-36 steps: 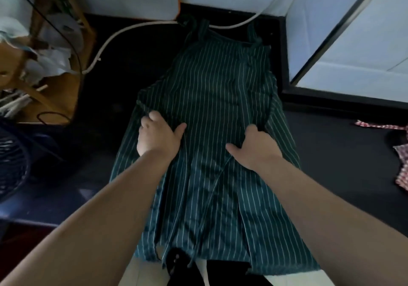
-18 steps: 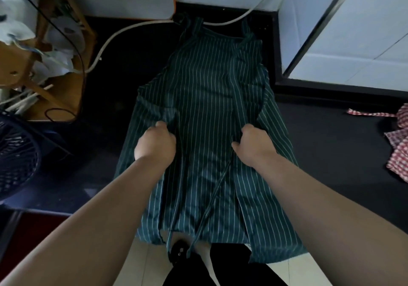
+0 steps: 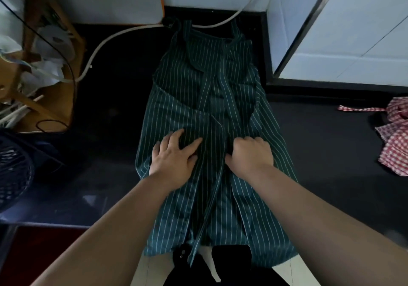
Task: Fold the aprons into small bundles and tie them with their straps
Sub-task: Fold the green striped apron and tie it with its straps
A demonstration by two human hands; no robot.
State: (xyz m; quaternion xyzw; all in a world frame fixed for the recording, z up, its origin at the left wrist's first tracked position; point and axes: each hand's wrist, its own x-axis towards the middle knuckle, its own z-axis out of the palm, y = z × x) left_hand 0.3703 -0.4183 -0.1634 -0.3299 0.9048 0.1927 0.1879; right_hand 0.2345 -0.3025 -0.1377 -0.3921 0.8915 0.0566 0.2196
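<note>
Head camera looked down past your 2 bare forearms at a dark green apron with thin white stripes. It lay lengthwise on a black countertop, its bib end far from you and its hem hanging over the near edge. Both long sides of the apron were folded in toward the middle.

Your left hand lay flat on the left fold, fingers straight and spread, pressing the cloth down. Your right hand, just beside it to the right, was clenched, its fingers curled round a bunch of the apron's fabric at the edge of the right fold.

1 long strap ran from between your hands down the middle of the apron and hung over the near edge. Narrow bands of the same striped cloth crossed on the upper part.

Well apart on the far right of the countertop lay a red and white checked cloth, crumpled. A white hose curved across the far left of the countertop. At the left edge stood a wooden stand and, nearer you, the dark grille of a fan
</note>
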